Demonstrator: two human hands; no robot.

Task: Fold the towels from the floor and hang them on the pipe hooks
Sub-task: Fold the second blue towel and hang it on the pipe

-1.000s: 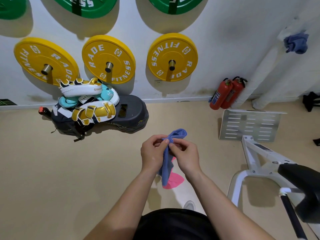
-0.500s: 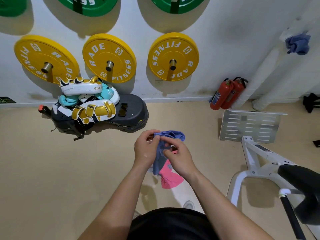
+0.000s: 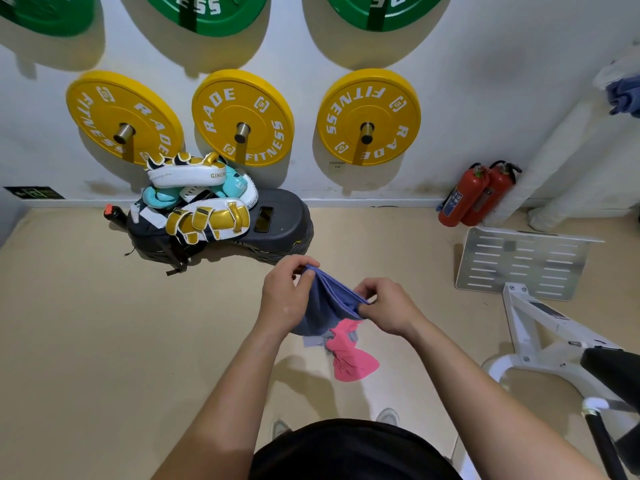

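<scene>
The left hand (image 3: pixel 284 299) and right hand (image 3: pixel 388 311) each pinch 1 top corner of the blue towel (image 3: pixel 327 303), stretched between them; a pink towel (image 3: pixel 349 362) lies just below.

Bare beige floor (image 3: pixel 86 323) spans the left, boxing-pad pile (image 3: pixel 207 216) stands against the wall (image 3: pixel 485 46) ahead, fire extinguishers (image 3: pixel 474 199), slotted metal plate (image 3: pixel 523 263) and white frame (image 3: pixel 526 323) block the right, pink towel (image 3: pixel 349 362) lies on the floor at centre.

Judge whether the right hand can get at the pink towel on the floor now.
Probably not yet: the right hand and left hand both pinch the blue towel, which hangs above the pink towel. Nothing lies on it, so a freed hand could likely reach it.
</scene>
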